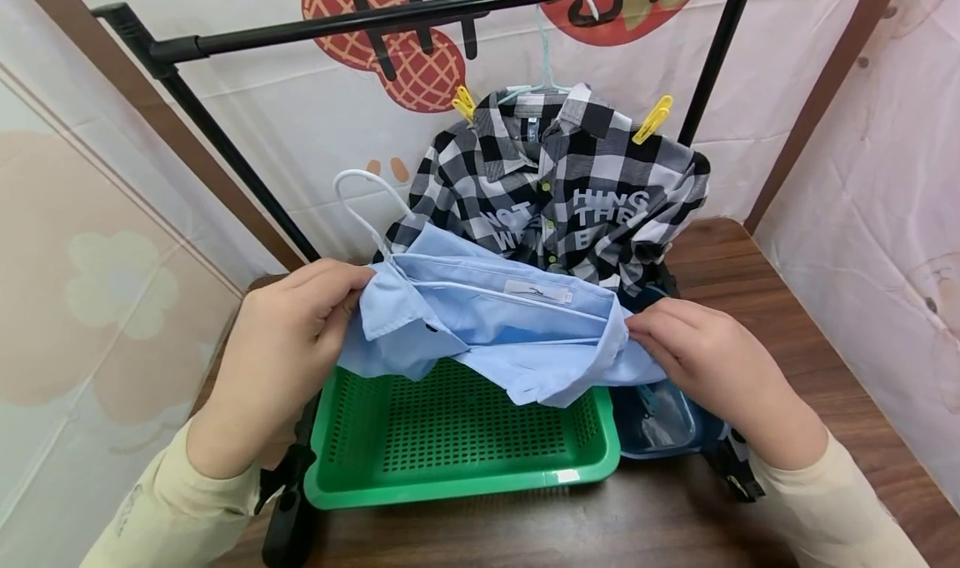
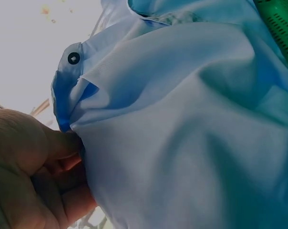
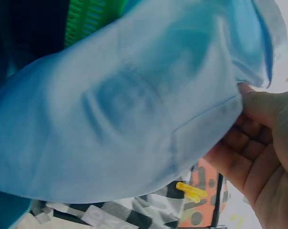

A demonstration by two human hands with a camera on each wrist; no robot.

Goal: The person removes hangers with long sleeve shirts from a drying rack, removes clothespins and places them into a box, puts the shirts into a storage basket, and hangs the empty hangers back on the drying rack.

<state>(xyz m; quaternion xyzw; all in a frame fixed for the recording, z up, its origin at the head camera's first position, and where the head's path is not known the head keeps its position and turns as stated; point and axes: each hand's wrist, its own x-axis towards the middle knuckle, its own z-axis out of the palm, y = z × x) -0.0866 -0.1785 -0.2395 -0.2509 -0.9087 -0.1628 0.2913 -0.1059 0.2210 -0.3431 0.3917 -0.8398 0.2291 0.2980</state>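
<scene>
A light blue collared shirt point(image 1: 517, 318) is stretched between my two hands above the green basket. My left hand point(image 1: 292, 343) pinches the shirt near its collar and shoulder on the left, next to a white hanger point(image 1: 365, 210) whose hook sticks up out of the collar. On the other side my right hand point(image 1: 712, 368) pinches the fabric by the collar's right end. The left wrist view shows a dark button point(image 2: 73, 58) on the collar close to the thumb. Most of the hanger is hidden by the shirt.
Behind, a black-and-white checked shirt point(image 1: 592, 168) hangs from a black rail point(image 1: 390, 22) on a pale hanger point(image 1: 546, 52), with yellow clothespins point(image 1: 652, 120) at its shoulders. Below are a green basket point(image 1: 465, 493) and a blue bin point(image 1: 675, 435) on the wooden table point(image 1: 525, 535).
</scene>
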